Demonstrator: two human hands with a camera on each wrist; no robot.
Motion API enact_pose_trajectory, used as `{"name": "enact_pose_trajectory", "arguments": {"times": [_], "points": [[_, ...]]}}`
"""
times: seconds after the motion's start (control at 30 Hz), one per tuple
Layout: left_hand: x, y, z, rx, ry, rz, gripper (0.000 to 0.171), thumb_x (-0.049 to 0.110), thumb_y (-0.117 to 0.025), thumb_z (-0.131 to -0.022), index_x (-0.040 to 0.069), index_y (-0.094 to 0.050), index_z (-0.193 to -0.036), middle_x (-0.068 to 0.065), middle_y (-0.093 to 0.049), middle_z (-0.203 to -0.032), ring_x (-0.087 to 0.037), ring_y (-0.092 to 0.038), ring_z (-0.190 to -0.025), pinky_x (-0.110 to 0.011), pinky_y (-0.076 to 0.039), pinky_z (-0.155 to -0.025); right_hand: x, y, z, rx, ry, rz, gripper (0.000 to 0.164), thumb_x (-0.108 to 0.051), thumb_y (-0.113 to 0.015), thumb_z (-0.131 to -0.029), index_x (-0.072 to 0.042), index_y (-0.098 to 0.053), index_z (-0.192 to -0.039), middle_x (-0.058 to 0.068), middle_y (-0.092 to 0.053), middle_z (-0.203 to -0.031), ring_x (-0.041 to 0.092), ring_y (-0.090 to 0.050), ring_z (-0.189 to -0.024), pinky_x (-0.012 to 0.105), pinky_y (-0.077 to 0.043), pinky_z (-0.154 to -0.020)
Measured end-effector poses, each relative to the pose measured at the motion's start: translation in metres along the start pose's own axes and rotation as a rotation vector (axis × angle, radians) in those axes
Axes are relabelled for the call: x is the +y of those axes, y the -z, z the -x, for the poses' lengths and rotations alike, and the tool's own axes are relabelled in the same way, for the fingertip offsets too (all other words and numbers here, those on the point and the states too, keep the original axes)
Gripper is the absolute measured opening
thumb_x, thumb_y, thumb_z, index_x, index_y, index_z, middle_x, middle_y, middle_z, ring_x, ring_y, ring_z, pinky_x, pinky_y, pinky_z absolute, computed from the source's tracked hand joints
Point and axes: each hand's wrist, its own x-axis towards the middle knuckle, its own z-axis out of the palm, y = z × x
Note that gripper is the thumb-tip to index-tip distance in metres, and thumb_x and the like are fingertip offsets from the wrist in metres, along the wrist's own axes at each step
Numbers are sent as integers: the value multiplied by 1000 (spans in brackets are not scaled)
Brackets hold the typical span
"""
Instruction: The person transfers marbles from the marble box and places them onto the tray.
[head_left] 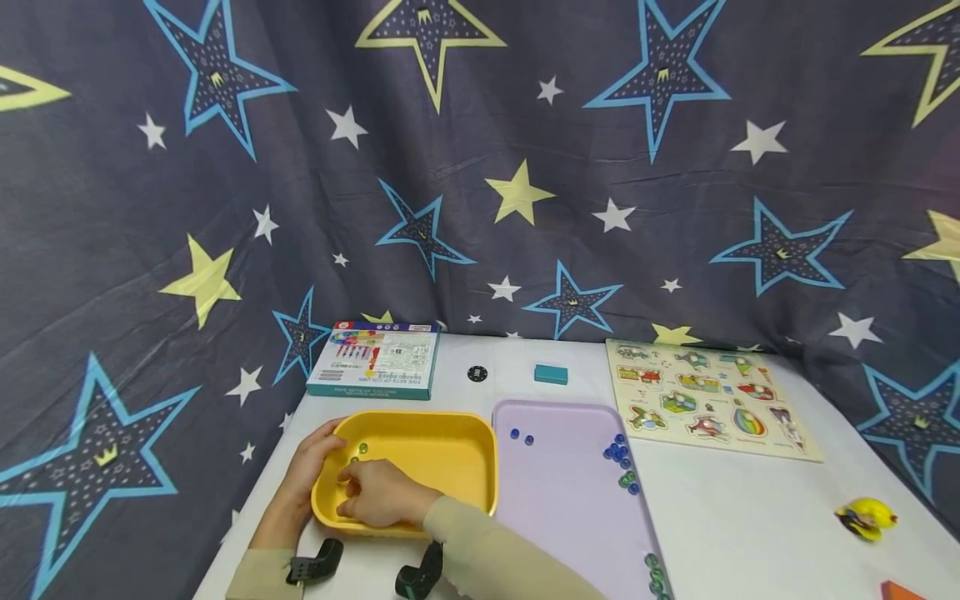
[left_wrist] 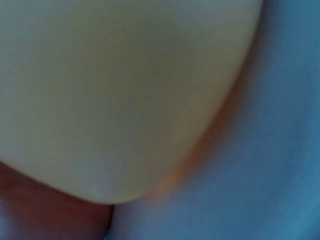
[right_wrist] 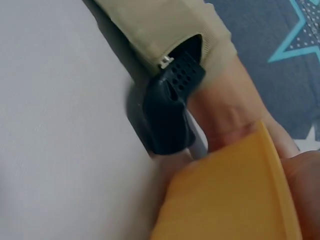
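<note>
A yellow plastic bin [head_left: 457, 421] stands on the white table, with a few green glass beads [head_left: 363, 448] at its left end. My left hand [head_left: 306, 462] grips the bin's left wall, its fingertips at the rim. Inside the bin, my right hand [head_left: 384, 493] reaches palm down toward the left end, with index finger and thumb apart. Whether a bead lies beneath those fingers is hidden. The right wrist view shows the bin's yellow wall [right_wrist: 225, 195] close up. A blurred pale surface [left_wrist: 125, 100] fills most of the left wrist view.
Right of the bin lies a lilac tray [head_left: 562, 492] with blue beads [head_left: 617, 450] and green beads [head_left: 656, 575]. Behind are a boxed game [head_left: 375, 362], a black disc [head_left: 477, 373] and a teal block [head_left: 551, 374]. A picture puzzle board [head_left: 705, 400] and yellow toy [head_left: 866, 518] are at right.
</note>
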Motion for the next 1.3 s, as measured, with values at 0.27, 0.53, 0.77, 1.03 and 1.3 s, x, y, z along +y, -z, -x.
{"name": "enact_pose_trajectory", "arguments": {"times": [0.27,0.53,0.77,1.03,1.3], "points": [[-1,1,-1,-16,-19,12,44,13,-43,-84,10,-47,-128,-8,-46,-128,-25,-44,-113,-24,-41,-88,-7,-6,-2,19,-83,-109,21,-24,-67,-78,-13,-62,-95,-8,-50,-69,4,-45,-66,17,-36,-60],[0,0,-3,-11,-37,-37,43,12,-41,-85,10,-47,-127,-6,-46,-128,-21,-44,-115,-22,-41,-89,-2,-5,-11,207,-259,-177,30,-23,-72,-73,-12,-57,-96,-3,-48,-64,10,-44,-57,21,-35,-53],[0,1,-1,-17,-49,-44,42,12,-40,-85,9,-48,-126,-7,-46,-127,-20,-45,-114,-22,-42,-88,-1,-4,-19,232,-328,-216,32,-23,-74,-71,-9,-60,-97,-4,-52,-73,11,-46,-66,21,-40,-62],[-1,1,-2,-23,-47,-17,41,12,-40,-86,9,-47,-126,-9,-47,-126,-23,-47,-112,-23,-43,-87,-4,-8,-24,213,-326,-202,17,-19,-73,-72,-11,-65,-83,-7,-54,-74,10,-46,-67,20,-39,-61],[0,1,-1,-20,-45,-1,42,12,-41,-85,9,-47,-127,-9,-47,-127,-23,-47,-112,-22,-44,-86,-5,-13,-26,224,-267,-74,17,-18,-76,-67,-17,-59,-66,-9,-50,-63,7,-44,-61,18,-36,-56]]}}
